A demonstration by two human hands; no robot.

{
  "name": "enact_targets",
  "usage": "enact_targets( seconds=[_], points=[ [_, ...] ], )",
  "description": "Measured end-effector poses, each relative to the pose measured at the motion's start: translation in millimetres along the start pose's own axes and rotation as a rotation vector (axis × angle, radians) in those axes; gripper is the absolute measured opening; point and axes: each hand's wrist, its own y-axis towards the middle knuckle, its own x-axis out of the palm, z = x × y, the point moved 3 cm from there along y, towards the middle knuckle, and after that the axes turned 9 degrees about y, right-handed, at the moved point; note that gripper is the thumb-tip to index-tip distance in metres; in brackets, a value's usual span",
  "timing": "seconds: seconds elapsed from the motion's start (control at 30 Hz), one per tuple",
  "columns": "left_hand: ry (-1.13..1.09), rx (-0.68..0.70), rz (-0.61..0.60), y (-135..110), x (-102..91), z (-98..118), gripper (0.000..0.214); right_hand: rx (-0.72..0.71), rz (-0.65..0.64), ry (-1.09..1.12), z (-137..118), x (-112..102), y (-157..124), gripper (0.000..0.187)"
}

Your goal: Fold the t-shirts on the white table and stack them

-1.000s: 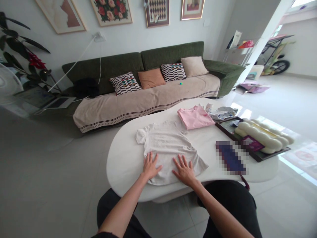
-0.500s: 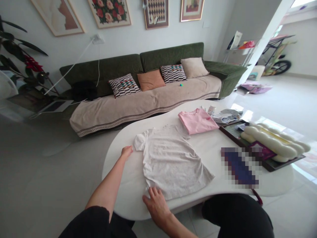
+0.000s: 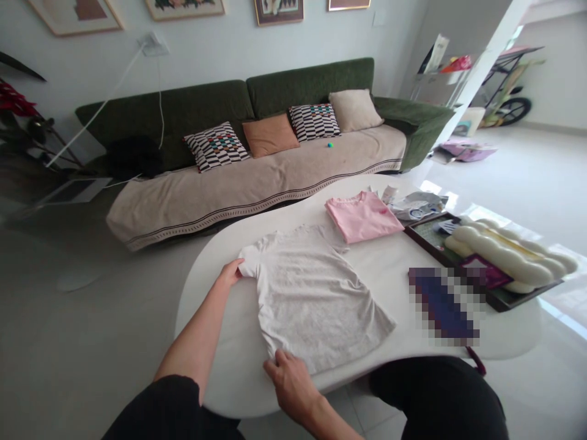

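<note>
A light grey T-shirt (image 3: 316, 293) lies spread on the white table (image 3: 206, 342), with its hem towards me and some creases along the right side. At the shirt's left sleeve, my left hand (image 3: 232, 271) is closed on the edge of the cloth. My right hand (image 3: 292, 382) has its fingers curled together on the near left corner of the hem, pinching the fabric there. Beyond the grey shirt's right sleeve sits a folded pink T-shirt (image 3: 364, 217).
On the table's right are a dark tray (image 3: 498, 299) bearing a puffy cream object (image 3: 509, 253), a blurred-out dark blue item (image 3: 443, 302) and a crumpled plastic bag (image 3: 419, 206). A green sofa (image 3: 312, 76) with cushions stands behind the table.
My left hand has moved onto the sleeve edge and closed on it. My right hand's fingers have gone from spread on the hem to curled at its corner. The view has tilted slightly down.
</note>
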Motion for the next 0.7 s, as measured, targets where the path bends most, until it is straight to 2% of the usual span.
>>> enact_targets(
  seconds=[0.1,0.2,0.27,0.33,0.43,0.5,0.7],
  points=[
    [0.013,-0.007,-0.02,-4.3,-9.4,2.4,0.019,0.004,0.02,-0.018,1.7,-1.2,4.4,0.021],
    [0.052,0.011,-0.051,-8.8,-9.1,-0.7,0.017,0.015,0.109,-0.025,-0.6,-5.1,11.5,0.023],
    [0.097,0.012,-0.075,-11.7,-5.0,-7.1,0.017,0.038,0.146,-0.043,-2.7,-7.6,17.0,0.032],
    [0.143,0.003,-0.09,-14.1,-0.5,-15.1,0.02,0.034,0.134,-0.05,-4.9,-8.1,22.3,0.039],
    [0.168,0.008,-0.079,-15.9,3.0,-24.0,0.018,-0.005,0.058,-0.012,-5.7,-6.4,27.4,0.028],
    [0.151,0.032,-0.052,-16.2,2.6,-24.7,0.012,0.011,0.065,0.075,-2.4,-8.3,26.7,0.021],
    [0.039,0.163,0.02,-19.9,1.0,-3.0,0.018,0.12,0.326,0.559,20.9,-33.7,6.1,0.022]
  ],
)
